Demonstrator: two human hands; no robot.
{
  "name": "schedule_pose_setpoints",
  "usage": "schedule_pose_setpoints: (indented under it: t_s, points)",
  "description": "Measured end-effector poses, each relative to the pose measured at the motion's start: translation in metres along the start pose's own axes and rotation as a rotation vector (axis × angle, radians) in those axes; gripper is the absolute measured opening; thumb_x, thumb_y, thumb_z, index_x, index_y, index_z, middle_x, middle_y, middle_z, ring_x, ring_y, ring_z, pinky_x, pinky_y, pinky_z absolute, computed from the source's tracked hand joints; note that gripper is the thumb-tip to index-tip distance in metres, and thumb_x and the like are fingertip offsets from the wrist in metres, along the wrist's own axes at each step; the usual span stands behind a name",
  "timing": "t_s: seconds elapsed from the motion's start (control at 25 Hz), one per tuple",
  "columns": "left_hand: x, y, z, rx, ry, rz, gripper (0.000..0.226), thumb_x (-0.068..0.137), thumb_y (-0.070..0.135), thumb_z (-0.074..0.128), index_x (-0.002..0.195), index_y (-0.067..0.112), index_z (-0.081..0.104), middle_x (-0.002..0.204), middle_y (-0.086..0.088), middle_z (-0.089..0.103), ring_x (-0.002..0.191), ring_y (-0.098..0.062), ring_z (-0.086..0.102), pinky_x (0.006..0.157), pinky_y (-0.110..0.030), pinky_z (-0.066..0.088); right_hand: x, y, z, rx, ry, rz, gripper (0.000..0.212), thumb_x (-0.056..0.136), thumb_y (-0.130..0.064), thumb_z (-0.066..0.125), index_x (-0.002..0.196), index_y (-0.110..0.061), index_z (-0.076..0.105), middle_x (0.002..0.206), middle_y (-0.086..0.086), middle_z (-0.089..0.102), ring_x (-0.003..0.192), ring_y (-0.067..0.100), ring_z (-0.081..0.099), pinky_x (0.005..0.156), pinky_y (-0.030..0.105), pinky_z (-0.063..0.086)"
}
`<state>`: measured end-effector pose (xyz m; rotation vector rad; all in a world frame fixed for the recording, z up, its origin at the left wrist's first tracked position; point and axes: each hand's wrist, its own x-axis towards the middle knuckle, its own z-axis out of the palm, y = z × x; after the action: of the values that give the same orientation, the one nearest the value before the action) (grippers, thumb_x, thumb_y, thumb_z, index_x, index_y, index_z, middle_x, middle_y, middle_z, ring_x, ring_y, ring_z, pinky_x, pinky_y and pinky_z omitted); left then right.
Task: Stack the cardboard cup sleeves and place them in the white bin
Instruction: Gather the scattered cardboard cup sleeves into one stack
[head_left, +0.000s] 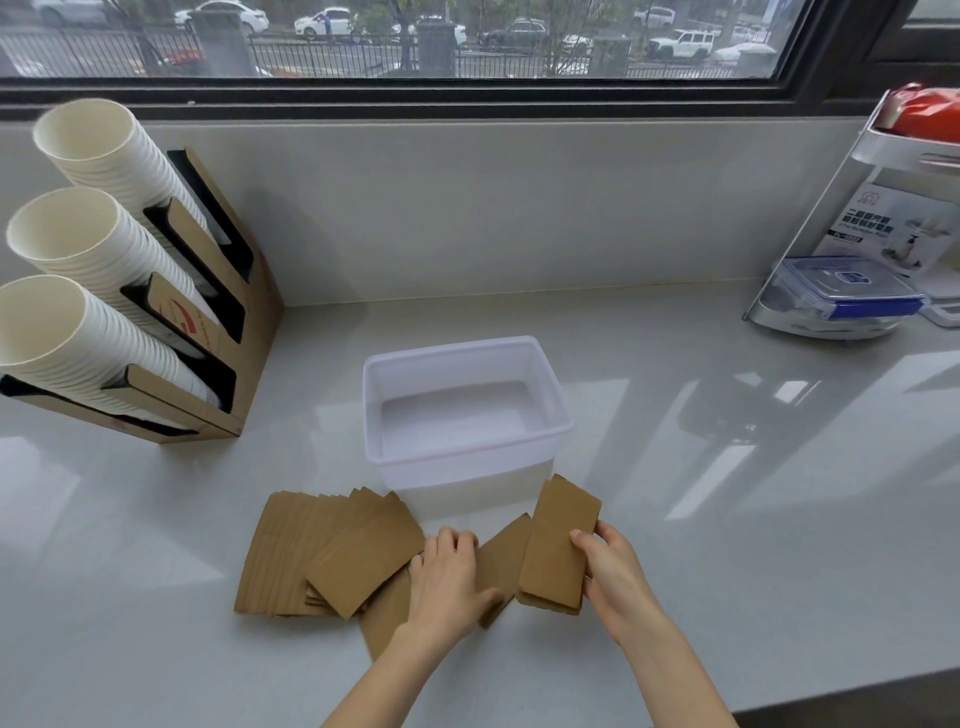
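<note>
Grey stone counter runs under a wide window, with a rack of paper cups at its left end and a white bin standing empty near the middle. Cardboard sleeves lie fanned out along the counter's near edge, just in front of the bin. The right hand grips a small squared stack by its long edge, tilted up beside the bin's near right corner. The left hand presses flat, fingers spread, on loose sleeves. These look light, thin and springy, likely to slide over one another, so pinching the stack across both long edges should keep it together.
</note>
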<state>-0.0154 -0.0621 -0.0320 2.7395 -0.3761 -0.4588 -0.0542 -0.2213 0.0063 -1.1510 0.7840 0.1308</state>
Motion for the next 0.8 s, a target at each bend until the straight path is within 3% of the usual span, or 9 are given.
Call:
schedule_pose_setpoints:
  t_s: [0.16, 0.32, 0.52, 0.64, 0.8]
  points:
    - [0.001, -0.001, -0.001, -0.080, -0.038, -0.061, 0.045, 0.077, 0.039, 0.063, 0.109, 0.014, 0.043, 0.114, -0.003, 0.048, 0.108, -0.021, 0.043, 0.092, -0.030, 0.036, -0.002, 0.002, 0.001, 0.000, -0.003, 0.008, 0.039, 0.095, -0.007, 0.041, 0.134, -0.004, 0.040, 0.119, 0.012, 0.057, 0.093, 0.022, 0.058, 0.083, 0.037, 0.047]
    - [0.000, -0.008, -0.008, -0.407, -0.014, -0.099, 0.012, 0.085, 0.019, 0.056, 0.086, 0.016, 0.044, 0.091, -0.001, 0.050, 0.080, -0.013, 0.047, 0.076, -0.025, 0.041, -0.003, 0.002, 0.004, -0.008, -0.013, 0.005, 0.037, 0.095, -0.007, 0.040, 0.132, -0.005, 0.041, 0.117, 0.012, 0.057, 0.089, 0.019, 0.059, 0.085, 0.038, 0.047]
    - [-0.002, -0.009, -0.017, -0.791, -0.009, -0.221, 0.020, 0.084, 0.013, 0.058, 0.070, 0.022, 0.047, 0.075, 0.004, 0.054, 0.066, -0.008, 0.049, 0.057, -0.019, 0.040, -0.004, 0.005, 0.011, -0.022, -0.024, 0.010, 0.037, 0.095, -0.007, 0.040, 0.132, -0.005, 0.041, 0.116, 0.012, 0.057, 0.093, 0.023, 0.058, 0.084, 0.039, 0.047]
    - [-0.004, -0.009, -0.021, -0.968, -0.022, -0.262, 0.016, 0.084, 0.011, 0.057, 0.076, 0.021, 0.048, 0.081, -0.001, 0.057, 0.071, -0.011, 0.051, 0.058, -0.020, 0.040, -0.005, 0.006, 0.015, -0.027, -0.038, 0.018, 0.036, 0.095, -0.007, 0.040, 0.131, -0.005, 0.042, 0.117, 0.013, 0.057, 0.095, 0.023, 0.058, 0.085, 0.039, 0.047]
    - [-0.007, -0.008, -0.029, -1.093, -0.099, -0.225, 0.015, 0.087, 0.009, 0.052, 0.100, 0.016, 0.055, 0.088, 0.000, 0.061, 0.081, -0.013, 0.057, 0.065, -0.020, 0.046, -0.004, 0.008, 0.022, -0.069, -0.045, -0.003, 0.034, 0.094, -0.006, 0.040, 0.128, -0.004, 0.044, 0.114, 0.013, 0.058, 0.096, 0.025, 0.058, 0.085, 0.039, 0.048]
